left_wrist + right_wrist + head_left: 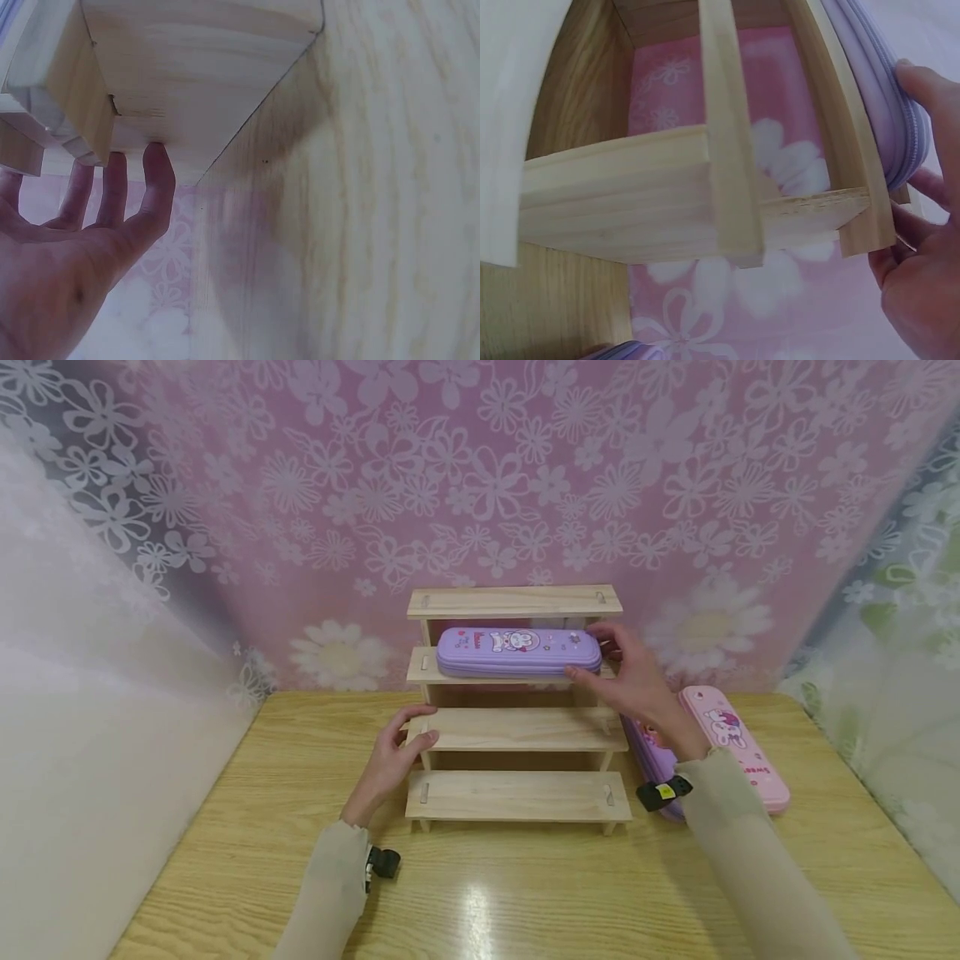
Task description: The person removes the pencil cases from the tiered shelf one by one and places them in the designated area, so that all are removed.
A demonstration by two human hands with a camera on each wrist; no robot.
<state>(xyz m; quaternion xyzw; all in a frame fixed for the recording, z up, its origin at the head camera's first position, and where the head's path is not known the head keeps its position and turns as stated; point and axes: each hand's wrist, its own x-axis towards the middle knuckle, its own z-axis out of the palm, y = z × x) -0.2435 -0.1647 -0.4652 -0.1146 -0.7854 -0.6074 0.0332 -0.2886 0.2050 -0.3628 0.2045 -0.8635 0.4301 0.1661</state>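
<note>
A stepped wooden display rack (517,795) with several tiers stands on the table. On its second tier from the top lies a purple zippered pencil case (480,652) with a cartoon print, flat and lengthwise. My right hand (630,672) holds the case's right end, thumb at the front edge and fingers behind. In the right wrist view the thumb touches the zipper side of the pencil case (881,97). My left hand (390,760) grips the left end of the tier below, thumb on its front. In the left wrist view, the fingers (157,180) reach against the rack's side panel.
A pink pencil case (765,781) lies on the table right of the rack. Beside it, another purple pencil case (652,760) is partly hidden under my right forearm. A pink flowered curtain (495,468) hangs close behind the rack, with pale fabric at both sides.
</note>
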